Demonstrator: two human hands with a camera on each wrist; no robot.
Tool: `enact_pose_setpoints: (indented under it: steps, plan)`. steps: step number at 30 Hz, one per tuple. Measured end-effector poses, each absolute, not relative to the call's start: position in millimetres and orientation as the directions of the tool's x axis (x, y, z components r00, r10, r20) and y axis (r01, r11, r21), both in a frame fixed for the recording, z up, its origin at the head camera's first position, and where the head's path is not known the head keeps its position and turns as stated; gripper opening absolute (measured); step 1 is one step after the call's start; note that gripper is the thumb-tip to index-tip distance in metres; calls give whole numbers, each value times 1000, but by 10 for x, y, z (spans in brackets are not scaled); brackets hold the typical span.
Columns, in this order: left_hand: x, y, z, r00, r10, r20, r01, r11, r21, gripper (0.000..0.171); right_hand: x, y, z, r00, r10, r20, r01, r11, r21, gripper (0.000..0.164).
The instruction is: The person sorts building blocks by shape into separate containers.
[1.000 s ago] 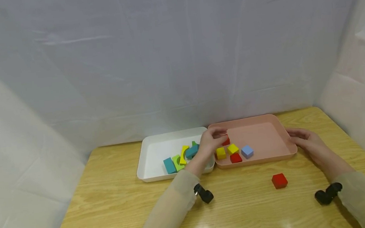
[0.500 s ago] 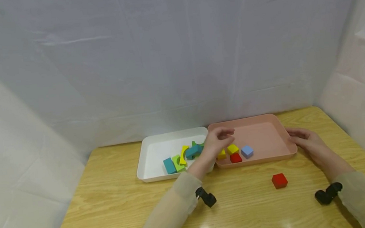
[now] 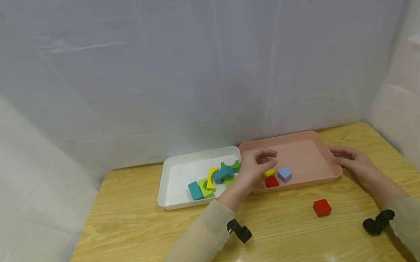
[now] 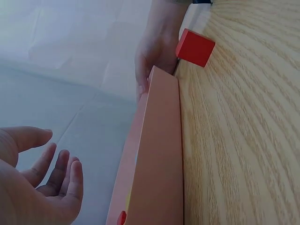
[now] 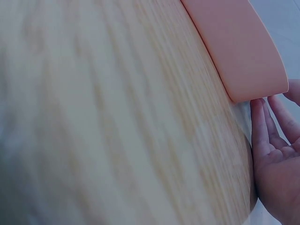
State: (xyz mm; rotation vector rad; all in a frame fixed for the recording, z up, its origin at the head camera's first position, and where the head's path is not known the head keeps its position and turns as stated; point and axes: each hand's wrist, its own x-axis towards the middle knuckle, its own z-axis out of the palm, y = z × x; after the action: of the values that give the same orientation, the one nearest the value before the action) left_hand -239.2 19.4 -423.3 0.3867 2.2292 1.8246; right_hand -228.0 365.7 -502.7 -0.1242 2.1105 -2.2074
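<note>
My left hand hovers over the left part of the pink tray, fingers loosely bent and apart, with nothing between them. Partly hidden under it are a yellow block and other blocks. A red block and a light blue cube lie nearby in the same tray. At the tray's right end, my right hand touches the outer wall with extended fingers; the right wrist view shows its fingertips against the pink wall. A red cube rests on the table in front of the tray.
A white tray adjoins the pink one on the left. It contains teal blocks, a yellow arch, green pieces and others. Light sheeting hangs behind the wooden table and on both sides.
Over the pink tray, my left hand has shifted rightward, covering blocks at the tray's left end and uncovering pieces in the white tray. My right hand stays at the pink tray's end.
</note>
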Motion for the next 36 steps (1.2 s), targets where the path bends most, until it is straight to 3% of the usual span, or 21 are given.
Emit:
enact_pose_setpoints:
  steps: [36]
  plan:
    - [-2023, 464, -4258, -832, 555, 2, 129, 190, 973, 26, -2288, 3654, -5027, -994, -113, -2, 2, 2, -1000, 32]
